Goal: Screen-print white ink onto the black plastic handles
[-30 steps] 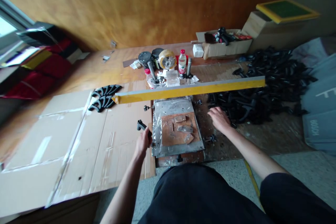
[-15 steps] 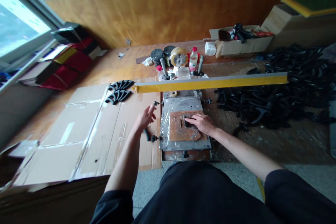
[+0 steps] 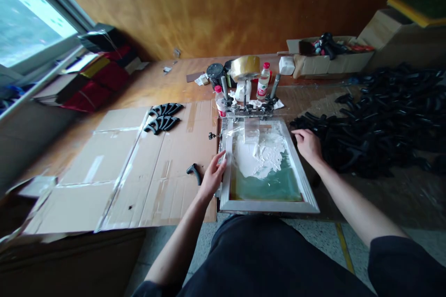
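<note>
A metal-framed printing screen (image 3: 268,205) lies flat in front of me, with white ink (image 3: 261,154) spread over its green mesh. My left hand (image 3: 213,175) rests on the frame's left rail, fingers stretched out. My right hand (image 3: 308,145) lies on the frame's right rail, fingers loosely apart, next to a heap of black plastic parts (image 3: 379,116). One black curved part (image 3: 194,172) lies on the cardboard just left of my left hand.
Flattened cardboard (image 3: 118,171) covers the table's left side, with two rows of black parts (image 3: 163,117) on it. Behind the screen stand bottles (image 3: 264,80), a tape roll (image 3: 245,67) and tins. An open box (image 3: 331,55) sits at the back right.
The screen frame has swung down flat over the metal plate. My right hand left the plate for the frame's right rail. My left hand moved to the left rail; the black part lies loose.
</note>
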`<state>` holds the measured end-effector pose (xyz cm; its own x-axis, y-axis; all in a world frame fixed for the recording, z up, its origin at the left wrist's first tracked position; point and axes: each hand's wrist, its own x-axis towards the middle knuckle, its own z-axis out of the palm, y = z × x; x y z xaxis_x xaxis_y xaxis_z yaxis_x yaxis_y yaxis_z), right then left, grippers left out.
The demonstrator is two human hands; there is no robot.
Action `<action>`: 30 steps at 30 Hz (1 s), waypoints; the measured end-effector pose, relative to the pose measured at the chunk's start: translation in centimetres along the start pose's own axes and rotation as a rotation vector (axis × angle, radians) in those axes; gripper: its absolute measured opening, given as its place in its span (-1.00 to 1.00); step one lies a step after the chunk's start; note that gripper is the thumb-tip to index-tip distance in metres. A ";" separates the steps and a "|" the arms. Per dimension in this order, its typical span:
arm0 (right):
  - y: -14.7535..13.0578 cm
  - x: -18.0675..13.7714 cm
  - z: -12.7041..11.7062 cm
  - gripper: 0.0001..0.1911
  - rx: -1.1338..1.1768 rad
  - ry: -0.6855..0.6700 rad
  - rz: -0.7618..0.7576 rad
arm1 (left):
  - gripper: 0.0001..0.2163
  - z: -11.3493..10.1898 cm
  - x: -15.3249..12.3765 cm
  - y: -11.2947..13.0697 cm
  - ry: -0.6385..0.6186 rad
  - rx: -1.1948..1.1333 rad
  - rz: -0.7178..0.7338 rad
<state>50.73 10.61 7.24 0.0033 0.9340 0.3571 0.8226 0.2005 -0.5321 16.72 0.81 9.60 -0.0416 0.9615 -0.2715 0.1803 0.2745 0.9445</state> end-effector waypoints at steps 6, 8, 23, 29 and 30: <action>-8.6 3.8 3.4 -0.53 -0.081 -0.211 -0.355 | -0.41 1.1 1.6 -5.3 0.021 0.301 -0.078; -10.4 2.9 4.5 -0.77 -0.141 -0.376 -0.374 | -0.44 1.1 1.8 -5.6 0.010 0.356 -0.089; -9.3 -2.9 2.7 -0.81 -0.025 -0.554 -0.644 | -0.45 0.9 1.8 -5.6 0.035 0.340 -0.113; -8.3 -5.5 3.2 -0.71 0.038 -0.555 -0.689 | -0.44 1.0 1.6 -5.0 0.037 0.238 -0.118; -8.7 -4.9 3.1 -0.74 0.050 -0.551 -0.644 | -0.44 1.0 1.5 -4.9 0.035 0.226 -0.112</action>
<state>41.85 5.22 7.75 -0.7450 0.6413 0.1835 0.5432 0.7430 -0.3910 16.76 0.94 4.41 -0.1070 0.9262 -0.3615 0.3877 0.3737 0.8426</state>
